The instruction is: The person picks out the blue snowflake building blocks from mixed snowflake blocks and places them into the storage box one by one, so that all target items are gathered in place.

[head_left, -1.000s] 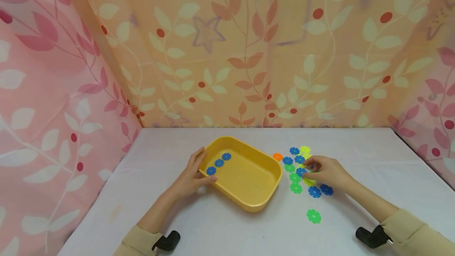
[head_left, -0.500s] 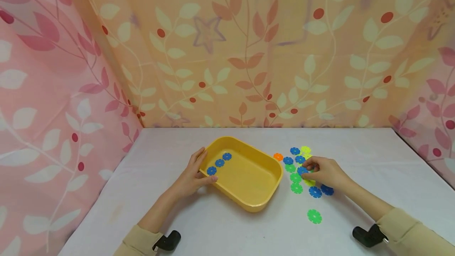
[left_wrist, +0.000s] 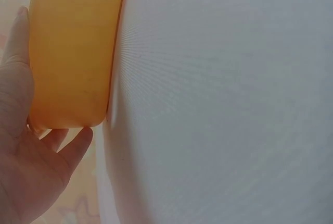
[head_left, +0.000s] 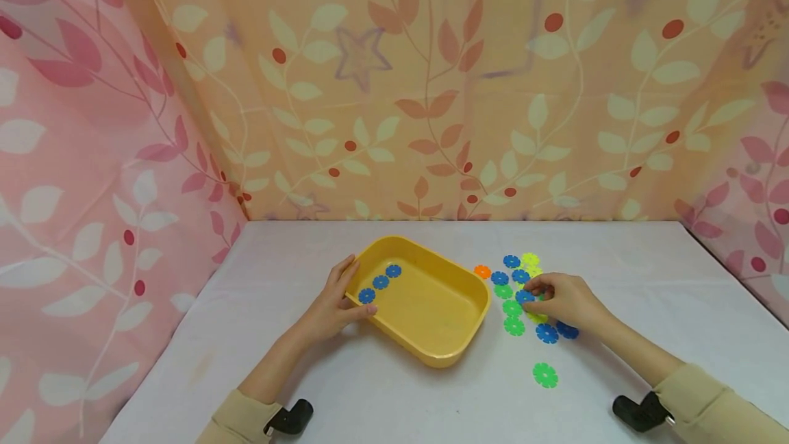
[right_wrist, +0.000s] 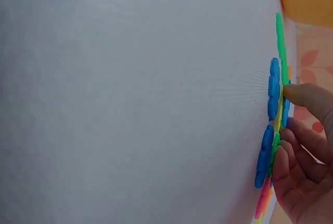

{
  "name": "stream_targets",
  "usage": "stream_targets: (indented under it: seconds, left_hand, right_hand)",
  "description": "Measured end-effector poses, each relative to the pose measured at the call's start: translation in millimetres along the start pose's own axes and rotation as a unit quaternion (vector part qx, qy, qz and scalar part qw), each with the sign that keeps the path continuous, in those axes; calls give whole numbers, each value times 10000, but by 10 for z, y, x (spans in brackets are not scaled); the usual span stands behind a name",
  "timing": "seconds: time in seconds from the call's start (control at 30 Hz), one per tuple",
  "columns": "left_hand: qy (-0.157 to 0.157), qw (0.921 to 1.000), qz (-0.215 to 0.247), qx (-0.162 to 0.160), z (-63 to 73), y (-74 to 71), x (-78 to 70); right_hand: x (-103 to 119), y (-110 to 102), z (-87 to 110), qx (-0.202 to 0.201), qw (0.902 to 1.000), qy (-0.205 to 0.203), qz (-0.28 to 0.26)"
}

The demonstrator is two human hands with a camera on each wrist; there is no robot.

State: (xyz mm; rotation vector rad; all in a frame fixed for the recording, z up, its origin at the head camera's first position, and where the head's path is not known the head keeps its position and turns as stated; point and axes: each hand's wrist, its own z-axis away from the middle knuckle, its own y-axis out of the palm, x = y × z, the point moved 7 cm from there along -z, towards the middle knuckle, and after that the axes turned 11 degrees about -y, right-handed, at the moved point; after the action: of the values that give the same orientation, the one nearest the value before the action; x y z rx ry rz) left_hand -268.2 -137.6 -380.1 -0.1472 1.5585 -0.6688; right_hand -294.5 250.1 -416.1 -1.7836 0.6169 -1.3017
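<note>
A yellow plastic tray (head_left: 425,307) stands at an angle on the table with three blue notched discs (head_left: 381,282) in a row inside its left end. My left hand (head_left: 329,303) grips its left corner, thumb over the rim and fingers along the outer wall; the left wrist view shows the wall (left_wrist: 75,52) against that hand. On the right, my right hand (head_left: 567,299) pinches a blue notched disc (head_left: 524,297) between thumb and fingertips, low over the scattered discs. Seen from the right wrist, other blue discs (right_wrist: 273,88) lie beside those fingers.
Around the right hand lie several green (head_left: 512,308), yellow (head_left: 530,260) and blue discs (head_left: 546,333), partly overlapping. One orange disc (head_left: 482,272) sits near the tray's right rim. A lone green disc (head_left: 545,375) lies closer to the front. Patterned curtains (head_left: 431,88) border the white table (head_left: 345,389).
The blue disc at my right fingertips has shifted slightly to the right, and that hand has moved very little. My left hand and the tray have stayed put.
</note>
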Motion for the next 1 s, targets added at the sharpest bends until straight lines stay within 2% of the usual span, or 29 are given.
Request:
stream_targets:
  seconds: [0.3, 0.53, 0.57, 0.77, 1.0]
  left_hand:
    - [24, 10000, -32, -65, 2, -7, 0]
    - [12, 9998, -115, -144, -155, 11, 343]
    - [-6, 9998, -122, -151, -153, 11, 342]
    - [67, 9998, -104, -182, -156, 6, 345]
    - [79, 9998, -61, -165, -155, 15, 331]
  right_hand:
    - [20, -11, -13, 4, 9997, -197, 136]
    - [63, -92, -61, -60, 9992, -401, -17]
    - [95, -119, -79, -90, 9990, -438, -58]
    - [418, -246, -285, -270, 9961, -732, -414]
    - [972, -181, -626, -1, 9871, -1182, -1084]
